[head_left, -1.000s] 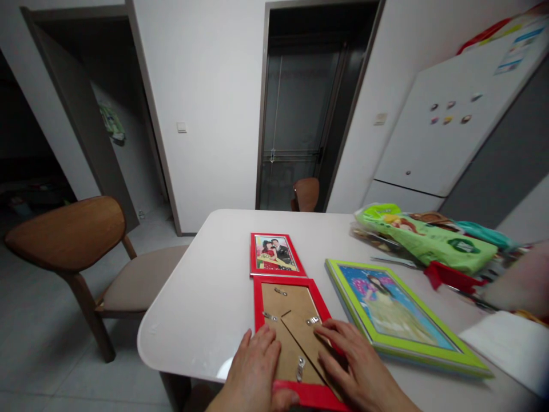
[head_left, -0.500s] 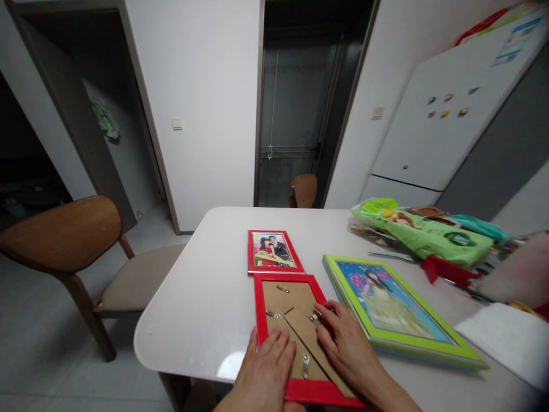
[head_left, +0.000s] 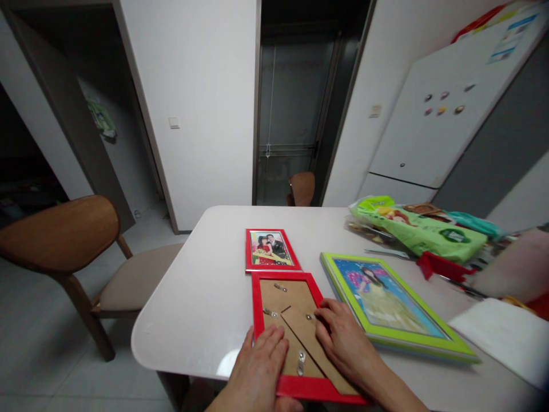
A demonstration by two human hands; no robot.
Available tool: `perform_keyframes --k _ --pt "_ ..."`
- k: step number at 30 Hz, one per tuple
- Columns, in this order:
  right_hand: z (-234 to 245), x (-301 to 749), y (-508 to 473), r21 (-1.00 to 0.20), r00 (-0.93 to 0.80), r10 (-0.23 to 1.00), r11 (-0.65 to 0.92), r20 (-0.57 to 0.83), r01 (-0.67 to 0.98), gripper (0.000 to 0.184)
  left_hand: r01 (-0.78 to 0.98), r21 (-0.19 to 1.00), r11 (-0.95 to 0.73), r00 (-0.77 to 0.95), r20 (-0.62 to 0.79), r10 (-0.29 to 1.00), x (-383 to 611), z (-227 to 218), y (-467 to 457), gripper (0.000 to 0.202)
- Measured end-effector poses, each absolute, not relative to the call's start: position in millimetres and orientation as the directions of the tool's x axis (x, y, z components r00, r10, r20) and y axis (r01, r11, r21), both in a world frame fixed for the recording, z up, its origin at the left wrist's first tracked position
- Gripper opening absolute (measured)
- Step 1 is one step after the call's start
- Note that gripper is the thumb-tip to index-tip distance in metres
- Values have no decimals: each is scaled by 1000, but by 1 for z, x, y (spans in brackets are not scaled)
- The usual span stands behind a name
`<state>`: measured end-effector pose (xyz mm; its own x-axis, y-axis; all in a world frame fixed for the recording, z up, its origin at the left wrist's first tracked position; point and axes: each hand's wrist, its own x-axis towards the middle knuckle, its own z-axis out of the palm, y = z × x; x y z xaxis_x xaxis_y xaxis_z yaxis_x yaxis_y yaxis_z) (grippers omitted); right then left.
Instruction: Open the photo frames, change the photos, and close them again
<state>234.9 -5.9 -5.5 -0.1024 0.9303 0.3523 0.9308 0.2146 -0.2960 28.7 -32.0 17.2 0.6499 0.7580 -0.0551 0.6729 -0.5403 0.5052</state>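
A red picture frame [head_left: 257, 303] lies face down at the table's near edge, its brown backing board [head_left: 283, 332] with a stand flap facing up. Metal clips sit around the board: top clip [head_left: 280, 287], left clip [head_left: 270, 312], bottom clip [head_left: 301, 363] and right clip [head_left: 310, 316]. My left hand [head_left: 259, 363] rests on the frame's lower left, fingers stretched over the board and thumb at the bottom edge, gripping it. My right hand [head_left: 347, 340] is closed, with bent fingertips at the right clip. The fingers partly hide that clip.
Beyond stands a smaller red frame [head_left: 295, 257] with a couple's photo, lying face up. Right of my hand is a stack of frames with a green one [head_left: 429, 337] on top. A green package [head_left: 429, 229], red object [head_left: 441, 268] and white sheet [head_left: 501, 332] lie farther right. A chair [head_left: 141, 286] is at left.
The view has shifted slightly. My right fingers have moved a little over the right clip, covering more of it. My left hand stays on the frame.
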Motion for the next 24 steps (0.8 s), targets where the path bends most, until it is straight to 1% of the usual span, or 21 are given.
perform_keyframes --k 3,6,10,12,14,16,18,21,24 --pt "-4 236 -8 -293 -107 935 213 339 932 25 670 514 -536 645 -45 762 27 17 -33 76" --pt "-2 235 -20 -331 -167 921 289 352 898 28 665 526 -530 643 -43 764 25 17 -34 77" --pt "5 226 -46 -373 -385 876 474 290 797 28 660 532 -530 647 -45 761 22 16 -34 76" --pt "9 222 -54 -350 -499 831 556 245 754 27 662 530 -530 647 -47 761 22 15 -34 76" --pt "13 219 -58 -315 -565 795 606 221 730 25 666 527 -528 647 -56 761 22 13 -33 76" --pt "16 219 -58 -300 -586 782 623 211 723 25 670 525 -525 647 -65 760 22 12 -33 77" --pt "19 220 -57 -312 -593 778 627 207 714 25 672 526 -521 644 -67 762 22 11 -32 78" --pt "21 218 -53 -371 -575 790 610 213 700 26 670 531 -519 646 -73 760 21 11 -32 78" --pt "21 209 -41 -453 -496 832 552 249 700 29 658 532 -532 655 -56 754 21 12 -31 81"
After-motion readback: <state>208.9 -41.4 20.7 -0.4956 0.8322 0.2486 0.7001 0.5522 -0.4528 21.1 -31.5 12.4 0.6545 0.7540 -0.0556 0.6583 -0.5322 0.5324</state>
